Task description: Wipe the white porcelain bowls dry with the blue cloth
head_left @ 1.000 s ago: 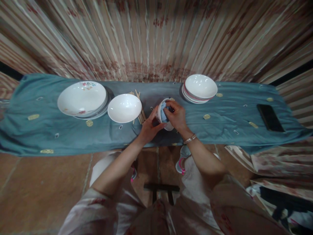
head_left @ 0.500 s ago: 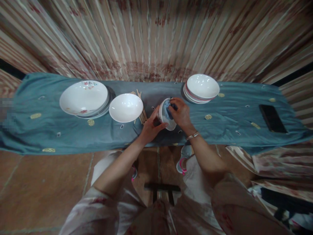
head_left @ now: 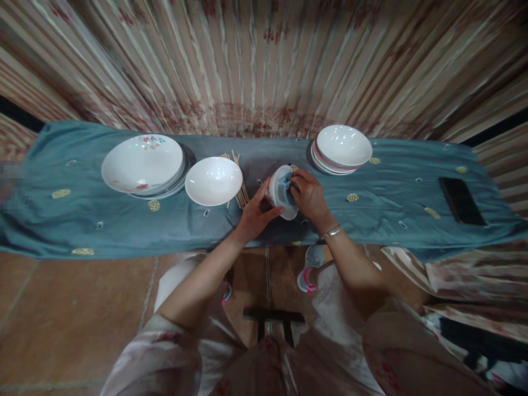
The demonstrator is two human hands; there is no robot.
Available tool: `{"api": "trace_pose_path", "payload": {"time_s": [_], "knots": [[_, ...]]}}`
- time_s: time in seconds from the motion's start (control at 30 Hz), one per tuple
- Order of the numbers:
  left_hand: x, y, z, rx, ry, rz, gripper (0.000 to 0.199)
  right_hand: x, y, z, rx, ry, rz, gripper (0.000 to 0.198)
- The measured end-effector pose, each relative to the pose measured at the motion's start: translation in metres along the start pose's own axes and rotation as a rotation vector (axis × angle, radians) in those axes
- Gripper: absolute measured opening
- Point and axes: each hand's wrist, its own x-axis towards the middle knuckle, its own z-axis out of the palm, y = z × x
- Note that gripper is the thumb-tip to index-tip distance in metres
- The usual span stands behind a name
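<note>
A small bowl [head_left: 289, 212] is held tilted at mid-length of the bench [head_left: 127, 234], right of the white bowl [head_left: 213, 181]; bench contact cannot be confirmed. Left hand [head_left: 256, 214] curls around its outer wall; right hand [head_left: 310, 196], fingers bunched, grips blue cloth [head_left: 282, 186] inside.

2 forearms [head_left: 208, 275] extended forward, left hand [head_left: 256, 215] cupped, right hand [head_left: 310, 197] curled

dim light, slight overall softness
</note>
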Motion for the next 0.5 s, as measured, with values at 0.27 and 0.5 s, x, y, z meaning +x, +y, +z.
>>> {"api": "trace_pose_path", "payload": {"time_s": [0.27, 0.5], "knots": [[0.001, 0.006, 0.001, -0.027, -0.014, -0.023, 0.099, -0.013, 0.000, -0.010, -0.104, -0.123, -0.064, 0.036], [0.001, 0.011, 0.001, -0.048, 0.001, -0.071, 0.104, -0.022, 0.001, -0.015, -0.125, -0.235, -0.099, 0.037]]}}
